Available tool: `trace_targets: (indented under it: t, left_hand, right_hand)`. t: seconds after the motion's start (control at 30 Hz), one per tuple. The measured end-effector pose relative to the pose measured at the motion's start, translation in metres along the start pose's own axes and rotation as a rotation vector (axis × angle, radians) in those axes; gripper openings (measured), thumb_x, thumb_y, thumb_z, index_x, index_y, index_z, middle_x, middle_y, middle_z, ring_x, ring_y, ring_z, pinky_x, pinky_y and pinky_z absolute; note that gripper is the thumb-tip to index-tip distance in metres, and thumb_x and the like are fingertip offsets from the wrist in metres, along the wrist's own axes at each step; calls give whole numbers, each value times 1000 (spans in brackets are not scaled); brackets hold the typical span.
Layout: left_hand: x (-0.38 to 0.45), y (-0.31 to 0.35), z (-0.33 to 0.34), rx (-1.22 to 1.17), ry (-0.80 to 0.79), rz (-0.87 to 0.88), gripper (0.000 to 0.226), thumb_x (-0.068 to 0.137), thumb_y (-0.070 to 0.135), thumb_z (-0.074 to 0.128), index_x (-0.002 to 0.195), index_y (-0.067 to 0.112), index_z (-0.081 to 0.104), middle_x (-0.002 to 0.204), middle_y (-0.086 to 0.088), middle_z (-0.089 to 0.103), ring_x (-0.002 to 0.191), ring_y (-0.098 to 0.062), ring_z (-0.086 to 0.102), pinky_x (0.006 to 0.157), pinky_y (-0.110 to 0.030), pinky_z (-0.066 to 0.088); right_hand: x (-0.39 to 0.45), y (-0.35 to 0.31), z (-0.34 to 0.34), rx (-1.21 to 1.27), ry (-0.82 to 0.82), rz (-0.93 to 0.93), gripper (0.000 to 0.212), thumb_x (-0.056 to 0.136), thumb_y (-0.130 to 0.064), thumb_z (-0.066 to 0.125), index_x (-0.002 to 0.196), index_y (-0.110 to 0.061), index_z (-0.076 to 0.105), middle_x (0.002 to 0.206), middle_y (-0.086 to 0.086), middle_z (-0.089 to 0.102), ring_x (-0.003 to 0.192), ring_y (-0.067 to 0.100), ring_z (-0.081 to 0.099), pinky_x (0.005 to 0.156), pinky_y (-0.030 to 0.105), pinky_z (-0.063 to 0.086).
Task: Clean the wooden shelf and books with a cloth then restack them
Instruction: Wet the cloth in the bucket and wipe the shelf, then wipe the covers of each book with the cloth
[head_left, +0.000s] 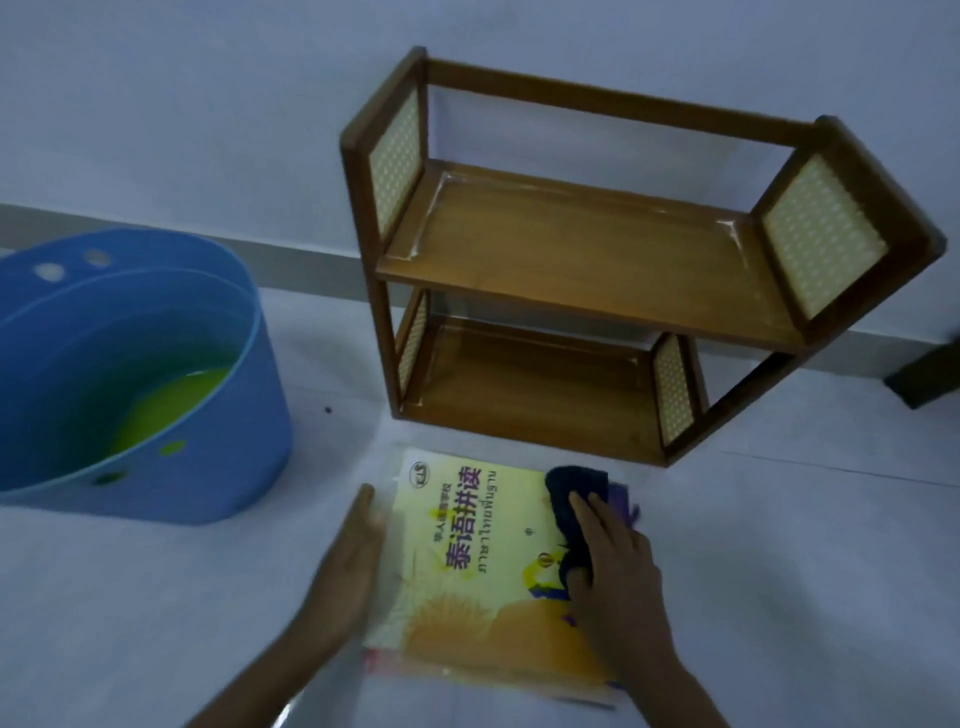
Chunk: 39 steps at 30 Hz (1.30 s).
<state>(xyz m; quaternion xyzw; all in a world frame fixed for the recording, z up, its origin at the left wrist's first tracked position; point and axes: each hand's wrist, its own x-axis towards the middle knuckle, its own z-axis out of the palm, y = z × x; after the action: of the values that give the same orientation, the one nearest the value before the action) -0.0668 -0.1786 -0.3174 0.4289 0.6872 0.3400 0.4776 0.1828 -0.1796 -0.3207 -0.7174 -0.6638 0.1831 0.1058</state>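
A yellow book (467, 561), its cover printed with dark red characters and a sunflower design, is laid flat on the pale floor just before the empty two-tier wooden shelf (587, 275). A dark cloth (574, 499) is pressed onto the cover by the right hand (613, 566), fingers curled over it. The book's left edge is steadied by the left hand (350, 561), fingers straight.
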Motion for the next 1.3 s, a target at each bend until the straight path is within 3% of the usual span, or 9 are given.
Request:
trace_targets:
  t: [0.1,0.13,0.23,0.3,0.5,0.77,1.0,1.2,1.3]
  left_hand:
    - [-25,-15,16,-10,3,49,25,101,34,28,121,34,43,107,42,56,92,26,54,81,1,44]
    - [-25,-21,17,-33,16,68,32,100,36,28,131,34,38,121,36,51,105,26,48,92,-4,41]
    - [-16,-55,13,68,37,110,60,92,60,27,146,32,20,154,4,28,141,-11,30,117,-42,25]
    - [-12,-61,14,122,37,131,60,94,48,26,148,21,22,154,-4,30,141,-18,31,116,-43,27]
    - [-12,-61,14,74,67,123,87,81,77,17,149,23,24,156,7,23,144,-9,19,119,-39,20]
    - [-8,-63,16,45,149,200,58,93,55,20,141,27,36,141,10,45,129,1,43,109,-27,34]
    - [-7,-69,20,176,157,126,69,92,53,20,149,15,23,156,-2,23,145,-17,18,117,-35,16]
    - [-1,-76,18,119,121,168,62,93,59,17,133,20,45,133,-10,53,124,-22,51,105,-47,40]
    - [-2,-82,14,139,121,112,71,91,67,19,134,13,38,137,-17,48,126,-35,48,101,-55,43]
  right_hand:
    - [-32,-34,21,-84,-33,-1,70,82,-25,55,146,-35,29,154,-6,31,125,26,41,93,44,48]
    - [-42,-53,29,-110,-44,-76,67,78,-29,60,141,-35,38,150,-6,40,120,26,48,88,46,50]
    - [-67,-91,49,-171,-110,-396,68,57,-30,77,122,-35,57,132,-5,60,101,25,63,70,44,55]
    - [-48,-85,45,-256,-114,-540,77,51,-22,81,123,-35,56,132,-5,60,100,23,64,70,39,55]
    - [11,-36,24,-293,72,18,70,67,-10,74,133,-19,53,140,9,53,115,41,55,78,56,54]
    - [-14,-122,68,-178,-2,-628,61,68,-19,67,128,-23,53,140,-2,52,106,28,60,81,41,53]
    - [46,-80,30,-201,55,-150,72,82,-8,58,146,-22,29,156,4,29,132,35,33,104,53,35]
    - [-31,-107,63,-185,10,-595,67,68,-22,73,130,-24,49,139,-2,52,106,29,59,81,43,52]
    - [-10,-46,35,-229,25,-391,78,61,-9,72,134,-27,47,142,-3,50,112,29,57,81,45,52]
